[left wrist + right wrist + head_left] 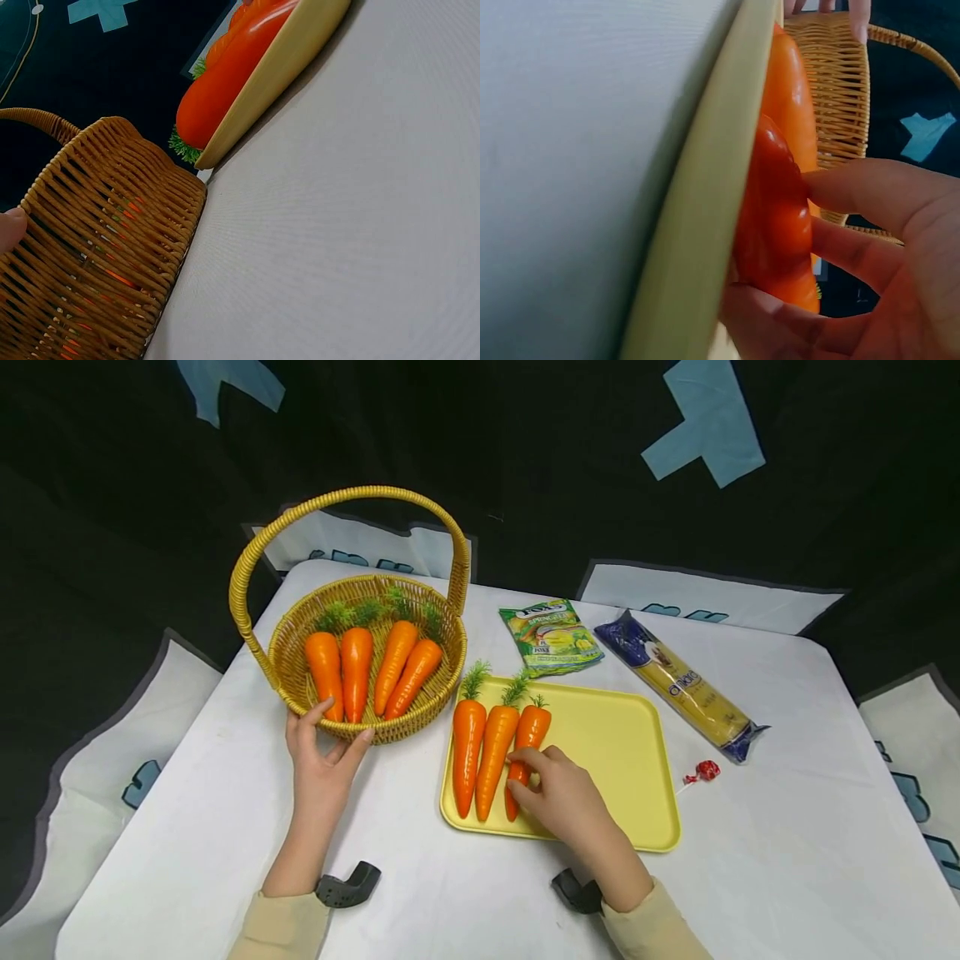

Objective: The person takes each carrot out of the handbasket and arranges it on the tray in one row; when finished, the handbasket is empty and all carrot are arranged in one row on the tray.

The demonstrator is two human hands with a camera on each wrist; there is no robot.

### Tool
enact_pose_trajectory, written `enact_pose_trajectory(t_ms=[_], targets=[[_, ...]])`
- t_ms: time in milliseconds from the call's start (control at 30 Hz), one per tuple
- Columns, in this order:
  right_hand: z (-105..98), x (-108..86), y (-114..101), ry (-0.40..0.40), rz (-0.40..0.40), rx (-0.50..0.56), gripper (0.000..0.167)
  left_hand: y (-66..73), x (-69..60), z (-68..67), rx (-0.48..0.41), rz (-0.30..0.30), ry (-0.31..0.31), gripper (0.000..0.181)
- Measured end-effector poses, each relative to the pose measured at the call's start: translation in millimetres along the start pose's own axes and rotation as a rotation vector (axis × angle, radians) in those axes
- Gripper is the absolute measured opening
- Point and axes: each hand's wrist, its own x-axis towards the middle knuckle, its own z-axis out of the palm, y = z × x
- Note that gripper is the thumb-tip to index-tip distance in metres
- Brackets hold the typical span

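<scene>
Three orange carrots with green tops lie side by side on the left of a yellow tray point(615, 768). My right hand point(566, 797) has its thumb and fingers around the rightmost carrot point(532, 727); in the right wrist view the hand point(877, 262) pinches that carrot point(776, 217). Several more carrots point(357, 668) rest in the wicker basket point(390, 727), tops toward its far side. My left hand point(322, 768) grips the basket's near rim, thumb and fingers spread along it. Only a fingertip point(11, 229) of it shows against the basket point(112, 217) in the left wrist view.
Behind the tray lies a green snack packet point(551, 639). A long pasta packet point(682, 687) lies at the right, with a red lollipop point(705, 770) near its lower end. The basket's tall handle point(360, 493) arches above it. A dark curtain hangs behind the white table point(810, 827).
</scene>
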Motion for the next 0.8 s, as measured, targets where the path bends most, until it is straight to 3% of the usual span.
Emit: enact_pose_trajectory(t_ms=[400,667,800], targets=[[-7.7,-9.8,-4.6,-0.093,-0.029,-0.056,0.027,-0.8,0.3,1.0,-0.012,-0.001,0.001,0.066],[-21.1,-10.7,-6.0,-0.027,-0.067,-0.037,0.024,0.9,-1.8,1.2,-0.018,0.006,0.006,0.066],[-28.3,-7.0,-8.9,0.003,-0.053,0.041,0.029,0.3,-1.2,1.2,-0.021,0.002,0.003,0.066]])
